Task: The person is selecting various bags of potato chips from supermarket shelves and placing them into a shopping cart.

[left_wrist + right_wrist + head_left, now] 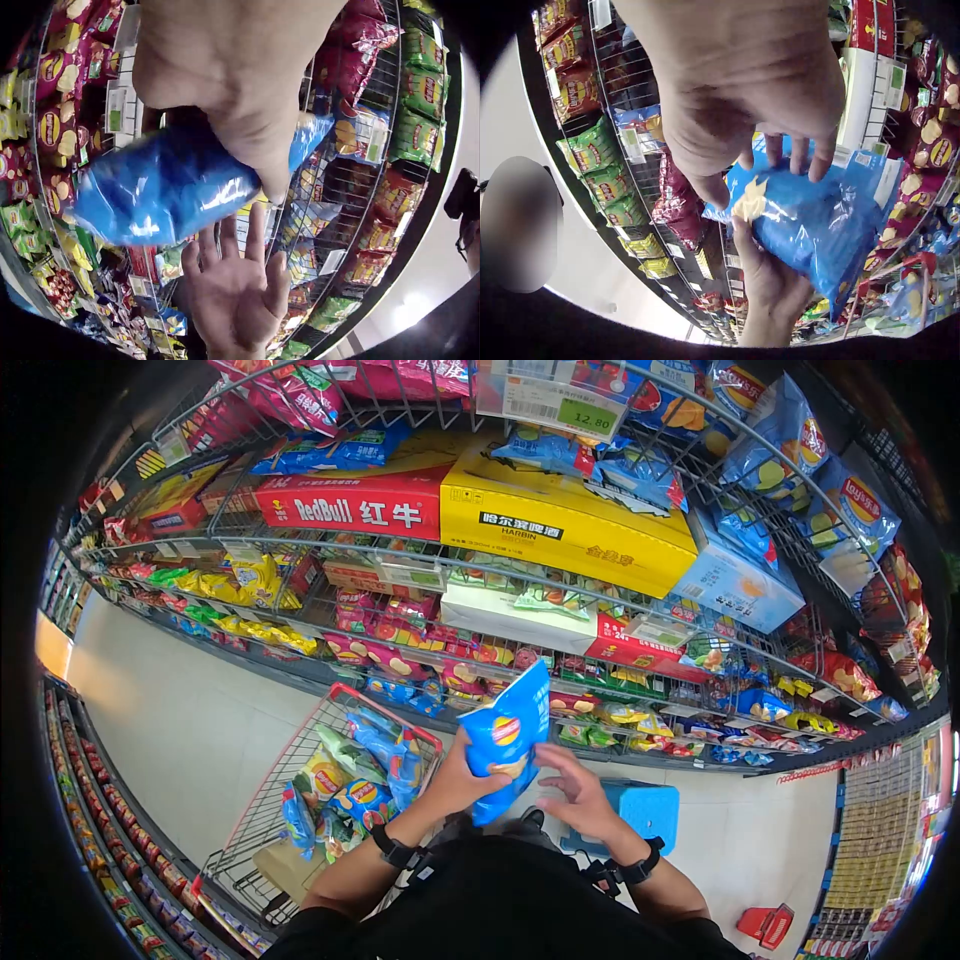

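Observation:
A blue Lay's chip bag (503, 735) is held upright in front of the body. My left hand (458, 785) grips its left side, with the thumb across the bag in the left wrist view. Beside the bag's right edge, my right hand (580, 797) has its fingers spread and relaxed. Seen from the left wrist, that right palm faces the blue bag (161, 187) with the fingertips right by it. The right wrist view shows the left thumb (742, 236) pressing the bag near its printed chip picture.
A shopping cart (335, 695) with several chip bags stands to the left. Snack shelves run ahead, holding a red Red Bull box (350, 502) and a yellow Harbin box (570, 520). A blue step stool (645, 815) is at the right, a red object (766, 926) on the floor beyond.

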A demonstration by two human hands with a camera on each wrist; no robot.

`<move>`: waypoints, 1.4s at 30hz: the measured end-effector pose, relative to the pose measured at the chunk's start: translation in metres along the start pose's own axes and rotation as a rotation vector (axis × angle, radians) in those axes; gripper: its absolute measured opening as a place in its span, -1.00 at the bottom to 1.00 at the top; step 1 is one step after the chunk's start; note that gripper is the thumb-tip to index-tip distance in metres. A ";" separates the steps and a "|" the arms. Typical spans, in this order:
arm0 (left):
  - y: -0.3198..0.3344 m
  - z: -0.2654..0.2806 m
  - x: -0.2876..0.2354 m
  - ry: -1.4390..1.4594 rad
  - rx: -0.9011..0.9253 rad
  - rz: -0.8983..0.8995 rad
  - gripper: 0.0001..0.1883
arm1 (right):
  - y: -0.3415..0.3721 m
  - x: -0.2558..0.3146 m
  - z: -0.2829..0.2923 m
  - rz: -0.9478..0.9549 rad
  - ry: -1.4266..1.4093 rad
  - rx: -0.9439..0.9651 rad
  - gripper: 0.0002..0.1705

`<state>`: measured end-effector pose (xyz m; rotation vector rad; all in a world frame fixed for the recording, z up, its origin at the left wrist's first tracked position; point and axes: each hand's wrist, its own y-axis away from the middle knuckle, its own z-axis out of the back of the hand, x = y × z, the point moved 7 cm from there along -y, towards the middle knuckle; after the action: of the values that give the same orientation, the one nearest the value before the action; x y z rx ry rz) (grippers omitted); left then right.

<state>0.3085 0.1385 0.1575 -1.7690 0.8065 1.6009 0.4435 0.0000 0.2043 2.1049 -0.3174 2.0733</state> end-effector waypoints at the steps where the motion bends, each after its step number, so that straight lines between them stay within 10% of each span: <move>1: 0.001 -0.001 -0.005 0.014 -0.011 0.052 -0.12 | 0.005 0.000 -0.002 0.001 -0.001 0.043 -0.21; 6: 0.007 -0.001 0.003 0.218 0.011 0.305 -0.19 | 0.000 0.001 0.034 0.080 -0.082 -0.173 -0.04; 10: 0.012 -0.030 0.003 0.259 0.372 0.294 -0.18 | 0.005 0.017 0.028 0.014 -0.265 -0.067 -0.02; 14: 0.011 -0.045 -0.002 0.118 0.474 0.294 -0.10 | 0.013 0.000 0.039 -0.079 -0.207 -0.257 -0.43; 17: -0.005 -0.048 -0.029 0.250 0.284 0.030 0.00 | 0.015 -0.001 0.042 -0.076 -0.200 -0.342 -0.57; 42: -0.022 -0.031 -0.034 0.231 -0.153 0.124 -0.65 | 0.021 -0.019 0.025 -0.108 -0.187 -0.175 -0.30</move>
<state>0.3427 0.1292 0.1943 -2.0773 0.9376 1.5927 0.4623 -0.0260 0.1842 2.1609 -0.3858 1.7271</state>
